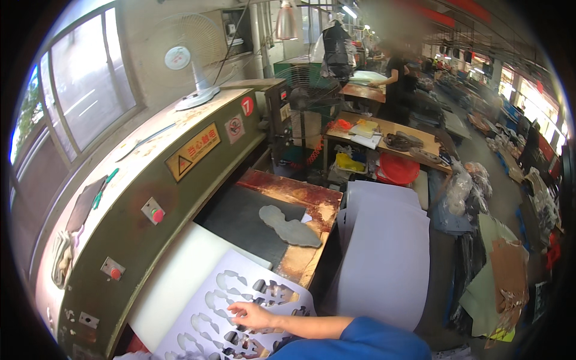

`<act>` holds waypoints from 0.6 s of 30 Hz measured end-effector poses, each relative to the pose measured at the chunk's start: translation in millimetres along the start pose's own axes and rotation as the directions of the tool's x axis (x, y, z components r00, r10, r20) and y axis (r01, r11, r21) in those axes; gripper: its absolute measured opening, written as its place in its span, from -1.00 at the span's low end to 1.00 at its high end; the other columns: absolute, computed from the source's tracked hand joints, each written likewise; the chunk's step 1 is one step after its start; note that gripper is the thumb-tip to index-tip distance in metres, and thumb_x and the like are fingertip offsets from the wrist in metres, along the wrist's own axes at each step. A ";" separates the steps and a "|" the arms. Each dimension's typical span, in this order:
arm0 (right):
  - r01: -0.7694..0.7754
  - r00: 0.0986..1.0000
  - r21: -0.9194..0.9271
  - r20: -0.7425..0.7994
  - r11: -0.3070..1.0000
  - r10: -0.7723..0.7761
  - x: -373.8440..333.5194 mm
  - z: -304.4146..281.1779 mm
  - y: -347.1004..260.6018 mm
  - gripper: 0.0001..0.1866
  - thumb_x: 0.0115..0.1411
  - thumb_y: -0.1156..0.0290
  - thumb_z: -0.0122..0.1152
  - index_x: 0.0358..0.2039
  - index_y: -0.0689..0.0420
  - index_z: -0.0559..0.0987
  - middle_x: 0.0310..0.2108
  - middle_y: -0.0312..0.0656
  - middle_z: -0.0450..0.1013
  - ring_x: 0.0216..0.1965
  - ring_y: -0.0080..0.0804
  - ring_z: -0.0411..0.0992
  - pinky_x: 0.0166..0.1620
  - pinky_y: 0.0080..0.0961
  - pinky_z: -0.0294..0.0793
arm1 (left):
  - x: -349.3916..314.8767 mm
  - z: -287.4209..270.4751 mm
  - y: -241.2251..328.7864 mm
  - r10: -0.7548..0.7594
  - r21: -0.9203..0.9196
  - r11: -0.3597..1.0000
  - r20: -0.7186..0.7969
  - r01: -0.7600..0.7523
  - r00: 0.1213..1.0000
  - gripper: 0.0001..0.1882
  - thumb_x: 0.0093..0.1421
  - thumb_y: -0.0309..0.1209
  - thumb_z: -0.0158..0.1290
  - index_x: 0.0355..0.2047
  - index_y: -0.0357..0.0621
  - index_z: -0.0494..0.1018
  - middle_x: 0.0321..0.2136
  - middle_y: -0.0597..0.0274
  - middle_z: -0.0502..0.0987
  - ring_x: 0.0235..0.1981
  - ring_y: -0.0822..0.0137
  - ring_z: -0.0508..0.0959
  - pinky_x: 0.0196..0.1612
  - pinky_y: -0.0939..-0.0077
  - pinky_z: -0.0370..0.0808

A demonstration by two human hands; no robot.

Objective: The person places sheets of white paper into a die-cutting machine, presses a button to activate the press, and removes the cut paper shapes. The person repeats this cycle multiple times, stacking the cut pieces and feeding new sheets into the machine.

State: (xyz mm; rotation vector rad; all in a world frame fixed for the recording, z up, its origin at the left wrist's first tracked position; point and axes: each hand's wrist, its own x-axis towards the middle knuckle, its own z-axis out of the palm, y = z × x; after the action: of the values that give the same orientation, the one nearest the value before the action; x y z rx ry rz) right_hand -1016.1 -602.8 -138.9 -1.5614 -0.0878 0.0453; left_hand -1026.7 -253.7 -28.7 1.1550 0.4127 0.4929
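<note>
My right hand [252, 315] reaches in from the lower right, its blue-sleeved arm stretched across a thin lavender sheet [231, 264]. The fingers are apart, over or touching the sheet; nothing shows in them. Rows of curved, sole-like holes are cut through this sheet, and darker things show through some of them. Part of the sheet lies on a white cutting board [174, 282] beneath the beam of a green press [135, 198]. Beyond it, a grey sole-shaped piece [288, 227] rests on a black mat [240, 219]. My left hand is not in view.
A stack of lavender sheets [384, 258] stands to the right. The press carries push buttons [157, 215], green-handled pliers [105, 187] and a white fan [195, 90]. Farther off are a wooden workbench [414, 135], a red bag [397, 169] and a person [396, 78] in dark clothes. Scrap material [504, 276] lies at right.
</note>
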 end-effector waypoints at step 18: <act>-0.240 0.723 -0.530 -0.656 0.813 -0.215 -23.4 -117.5 19.1 -0.63 -0.02 0.30 0.26 -0.19 0.16 0.54 -0.37 -0.07 0.53 -0.31 -0.17 0.51 -0.18 -0.30 0.49 | 4.7 -286.1 -108.3 0.116 0.788 -0.496 0.477 -0.365 0.871 -0.61 0.11 -0.14 -0.02 -0.06 0.08 0.46 -0.21 -0.03 0.50 -0.18 -0.05 0.44 -0.16 -0.08 0.35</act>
State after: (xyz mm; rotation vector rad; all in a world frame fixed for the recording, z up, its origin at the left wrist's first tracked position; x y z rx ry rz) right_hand -1029.0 -721.7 -159.5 -2.1076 0.5714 -0.6280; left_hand -1162.8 -68.6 -230.6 3.2970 0.3215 0.3536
